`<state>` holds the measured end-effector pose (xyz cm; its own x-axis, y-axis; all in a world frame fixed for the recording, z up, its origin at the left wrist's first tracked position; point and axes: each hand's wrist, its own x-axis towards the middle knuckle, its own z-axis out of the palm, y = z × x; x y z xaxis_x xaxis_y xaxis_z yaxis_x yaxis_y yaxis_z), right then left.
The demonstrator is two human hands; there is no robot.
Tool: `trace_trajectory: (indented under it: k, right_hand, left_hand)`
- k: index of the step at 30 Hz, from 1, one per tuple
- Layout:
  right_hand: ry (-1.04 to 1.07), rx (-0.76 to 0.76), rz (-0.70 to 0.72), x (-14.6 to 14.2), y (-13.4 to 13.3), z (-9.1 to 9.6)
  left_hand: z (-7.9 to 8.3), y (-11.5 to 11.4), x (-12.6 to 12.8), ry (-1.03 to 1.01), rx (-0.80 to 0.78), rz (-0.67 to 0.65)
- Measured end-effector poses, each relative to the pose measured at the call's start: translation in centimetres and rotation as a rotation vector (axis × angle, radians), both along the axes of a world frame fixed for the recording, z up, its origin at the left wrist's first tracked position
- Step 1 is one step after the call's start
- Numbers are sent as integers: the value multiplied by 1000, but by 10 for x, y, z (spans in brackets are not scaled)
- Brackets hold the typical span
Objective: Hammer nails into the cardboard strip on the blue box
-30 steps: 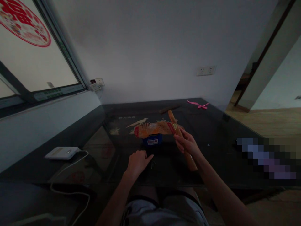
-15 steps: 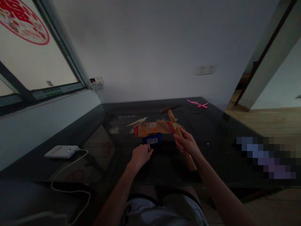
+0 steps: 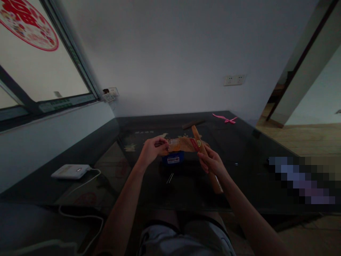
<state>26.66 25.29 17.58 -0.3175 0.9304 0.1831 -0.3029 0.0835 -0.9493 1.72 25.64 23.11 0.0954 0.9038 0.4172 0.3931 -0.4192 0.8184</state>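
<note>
My right hand (image 3: 211,163) is closed round the wooden handle of a hammer (image 3: 202,149), whose dark head points away over the table. My left hand (image 3: 152,149) is pinched at the left end of an orange wooden block (image 3: 183,144) that rests on a small blue box (image 3: 172,158). Something thin sits between its fingertips, too small to name. Two thin nails (image 3: 169,177) lie loose on the dark glass table (image 3: 239,145) in front of the box.
A white device (image 3: 70,171) with a white cable (image 3: 80,213) lies at the left of the table. A pink ribbon (image 3: 225,118) sits at the far right corner. A window is on the left, wall sockets (image 3: 233,79) behind, a doorway at right.
My left hand rose from the table near the loose nails and moved forward to the left end of the orange block. The right hand and hammer stayed in place.
</note>
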Motion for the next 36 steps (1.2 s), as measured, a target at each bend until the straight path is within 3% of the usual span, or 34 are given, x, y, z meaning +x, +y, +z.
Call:
trace_trajectory:
  k: [5,8,13,19,36]
  right_hand:
    - [-18,8,4,0,-1,1]
    - [1,11,4,0,-1,1]
    - [-6,20,4,-1,1,-2]
    - [-26,12,-3,-1,3,-6]
    - [-64,-1,-10,-5,-1,-3]
  left_hand:
    - [-5,55,0,84,224,157]
    - [-15,71,4,156,295,199]
    - [-27,74,6,207,294,197]
    - [-29,76,3,196,248,121]
    - [-40,84,0,185,203,63]
